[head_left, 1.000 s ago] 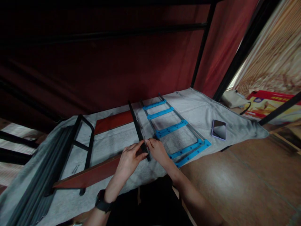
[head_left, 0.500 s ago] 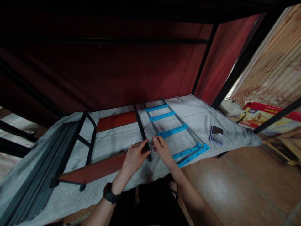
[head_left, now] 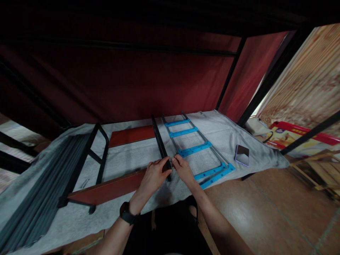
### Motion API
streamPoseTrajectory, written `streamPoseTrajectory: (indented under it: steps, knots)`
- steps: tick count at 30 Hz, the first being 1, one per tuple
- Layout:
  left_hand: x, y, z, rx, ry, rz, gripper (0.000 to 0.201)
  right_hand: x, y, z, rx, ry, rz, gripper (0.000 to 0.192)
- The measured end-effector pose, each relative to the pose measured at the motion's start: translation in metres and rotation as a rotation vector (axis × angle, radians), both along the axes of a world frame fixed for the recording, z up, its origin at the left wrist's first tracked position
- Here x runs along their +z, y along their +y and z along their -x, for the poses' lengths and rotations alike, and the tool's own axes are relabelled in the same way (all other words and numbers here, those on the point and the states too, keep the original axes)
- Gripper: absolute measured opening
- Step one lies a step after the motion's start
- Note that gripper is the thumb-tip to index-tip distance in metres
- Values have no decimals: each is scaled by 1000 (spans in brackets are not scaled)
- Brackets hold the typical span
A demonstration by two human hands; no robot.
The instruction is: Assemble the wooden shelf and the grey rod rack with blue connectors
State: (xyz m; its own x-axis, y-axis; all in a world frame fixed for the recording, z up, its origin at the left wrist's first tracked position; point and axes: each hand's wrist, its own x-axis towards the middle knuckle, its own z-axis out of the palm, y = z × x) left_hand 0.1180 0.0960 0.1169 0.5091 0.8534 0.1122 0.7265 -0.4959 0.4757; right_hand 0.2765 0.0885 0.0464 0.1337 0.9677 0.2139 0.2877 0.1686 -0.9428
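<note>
At far left, grey slats (head_left: 39, 198) lie loose. Mid-cloth, the left hand (head_left: 154, 175) and right hand (head_left: 183, 170) meet, pinching the near end of the black bar (head_left: 160, 145); whether it is joined is unclear. The blue-runged frame (head_left: 196, 148) lies right, seemingly assembled.

Two bare forearms, no sleeves reaching the wrists or elbows. Left hand (head_left: 153, 175) and right hand (head_left: 182, 169) both ungloved, no rings to be seen. A black watch (head_left: 126, 213) with a broad dark band strapped round the left wrist, its face hard to make out in the dim light. Nothing worn on the right wrist. Dark, near-black clothing (head_left: 170, 232) over the lap at the lower edge, plain, no visible pattern.
</note>
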Motion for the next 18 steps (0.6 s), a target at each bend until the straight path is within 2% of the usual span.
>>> streamPoseTrajectory:
  steps: [7,13,18]
  knots:
    - [3,-1,-1,13,4,33,56,-2,1,-1,65,57,-39,22]
    - [0,-1,-1,32,31,8,59,3,0,2,-5,-43,9,37]
    - [-1,-1,-1,38,49,2,63,3,-4,3,45,86,10,29]
